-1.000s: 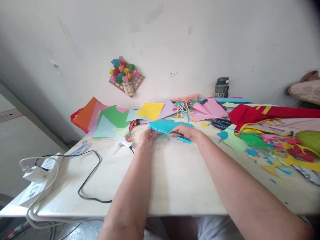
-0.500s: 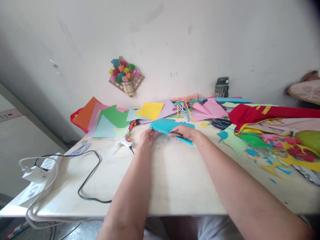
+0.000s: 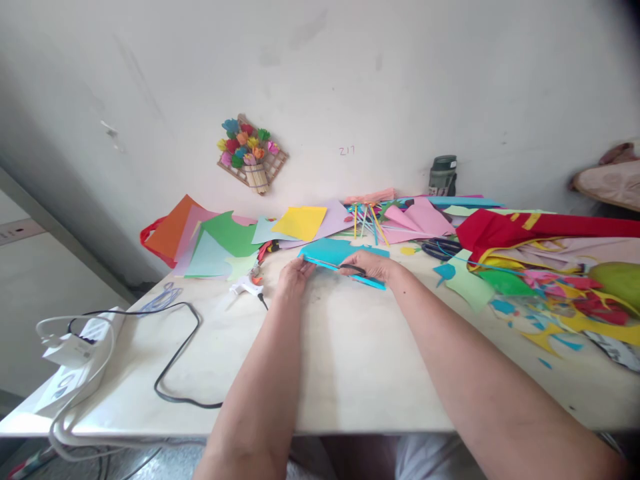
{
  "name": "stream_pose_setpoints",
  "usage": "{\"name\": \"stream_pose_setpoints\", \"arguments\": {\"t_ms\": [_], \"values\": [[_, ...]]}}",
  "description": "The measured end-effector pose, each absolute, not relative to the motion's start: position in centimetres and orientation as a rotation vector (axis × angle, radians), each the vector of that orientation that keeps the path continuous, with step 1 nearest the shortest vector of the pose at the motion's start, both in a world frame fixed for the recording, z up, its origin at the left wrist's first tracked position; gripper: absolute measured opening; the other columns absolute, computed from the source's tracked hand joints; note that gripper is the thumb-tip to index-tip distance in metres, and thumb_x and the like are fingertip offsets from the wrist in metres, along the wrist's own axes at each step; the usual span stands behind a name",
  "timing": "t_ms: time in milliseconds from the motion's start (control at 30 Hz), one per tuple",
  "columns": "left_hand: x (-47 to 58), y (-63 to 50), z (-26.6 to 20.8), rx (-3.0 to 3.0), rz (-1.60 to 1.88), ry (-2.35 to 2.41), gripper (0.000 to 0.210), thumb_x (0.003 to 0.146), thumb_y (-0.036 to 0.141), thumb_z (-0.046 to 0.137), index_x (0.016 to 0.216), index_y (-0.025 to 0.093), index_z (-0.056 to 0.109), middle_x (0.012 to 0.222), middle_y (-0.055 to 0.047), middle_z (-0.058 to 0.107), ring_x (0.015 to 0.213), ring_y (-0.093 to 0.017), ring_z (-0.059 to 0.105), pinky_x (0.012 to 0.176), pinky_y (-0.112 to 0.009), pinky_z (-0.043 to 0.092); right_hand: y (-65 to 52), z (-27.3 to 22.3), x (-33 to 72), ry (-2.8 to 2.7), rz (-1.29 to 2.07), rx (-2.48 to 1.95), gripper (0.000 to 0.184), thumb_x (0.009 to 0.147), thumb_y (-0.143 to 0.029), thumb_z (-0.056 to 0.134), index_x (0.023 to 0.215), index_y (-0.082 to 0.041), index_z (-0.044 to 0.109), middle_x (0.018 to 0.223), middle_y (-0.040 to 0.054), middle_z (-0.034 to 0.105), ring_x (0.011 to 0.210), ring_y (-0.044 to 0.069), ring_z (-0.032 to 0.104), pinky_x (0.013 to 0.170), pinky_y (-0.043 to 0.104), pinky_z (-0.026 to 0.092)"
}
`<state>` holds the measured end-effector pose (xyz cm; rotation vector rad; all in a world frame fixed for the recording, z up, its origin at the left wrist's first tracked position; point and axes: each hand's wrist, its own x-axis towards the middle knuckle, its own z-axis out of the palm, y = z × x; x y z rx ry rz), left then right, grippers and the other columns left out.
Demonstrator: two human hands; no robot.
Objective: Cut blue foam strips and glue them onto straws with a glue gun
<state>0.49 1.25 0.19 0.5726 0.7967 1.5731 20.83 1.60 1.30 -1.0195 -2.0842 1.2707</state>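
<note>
My left hand [image 3: 296,272] pinches the left end of a blue sheet of paper [image 3: 327,249] near the middle of the table. In my right hand [image 3: 369,265] is a pair of scissors [image 3: 353,269], its dark handles round my fingers. The blades point left along the front edge of the sheet, where a narrow blue strip [image 3: 373,283] hangs at the right. My fingers partly hide the scissors and the paper. A white glue gun [image 3: 247,287] lies left of my left hand.
Coloured sheets, among them a yellow one [image 3: 303,223] and a green one [image 3: 227,233], lie along the wall. Paper scraps [image 3: 547,333] and a red cloth [image 3: 505,233] cover the right side. A power strip [image 3: 100,340] and black cable [image 3: 175,360] occupy the left.
Hardly anything differs. Both hands keep their places on the blue paper and scissors, and the view has shifted very slightly.
</note>
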Motion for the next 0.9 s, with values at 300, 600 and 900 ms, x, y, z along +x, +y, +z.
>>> {"name": "stream_pose_setpoints", "arguments": {"t_ms": [300, 600, 900], "values": [[0.66, 1.05, 0.46, 0.525, 1.638, 0.805, 0.009, 0.072, 0.004, 0.049, 0.07, 0.009, 0.057, 0.073, -0.01, 0.063, 0.074, -0.02, 0.062, 0.073, -0.036, 0.05, 1.64, 1.24, 20.97, -2.074, 1.321, -1.018, 0.043, 0.056, -0.052, 0.062, 0.071, -0.012, 0.061, 0.047, -0.0055, 0.042, 0.04, 0.004, 0.029, 0.039, 0.02, 0.019], [0.71, 1.11, 0.36, 0.568, 1.582, 0.81, 0.009, 0.07, 0.004, 0.051, 0.072, 0.009, 0.059, 0.077, -0.01, 0.064, 0.077, -0.02, 0.062, 0.077, -0.036, 0.049, 1.58, 1.13, 20.68, -2.036, 1.365, -1.049, 0.042, 0.055, -0.053, 0.062, 0.07, -0.014, 0.058, 0.046, -0.0057, 0.043, 0.038, 0.004, 0.031, 0.039, 0.02, 0.019], [0.83, 0.94, 0.56, 0.551, 1.596, 0.807, 0.009, 0.071, 0.004, 0.051, 0.072, 0.009, 0.059, 0.078, -0.011, 0.064, 0.076, -0.02, 0.062, 0.075, -0.035, 0.05, 1.44, 1.3, 20.61, -2.044, 1.339, -1.02, 0.041, 0.055, -0.053, 0.062, 0.064, -0.014, 0.055, 0.045, -0.0072, 0.039, 0.038, 0.004, 0.026, 0.038, 0.02, 0.017]]}}
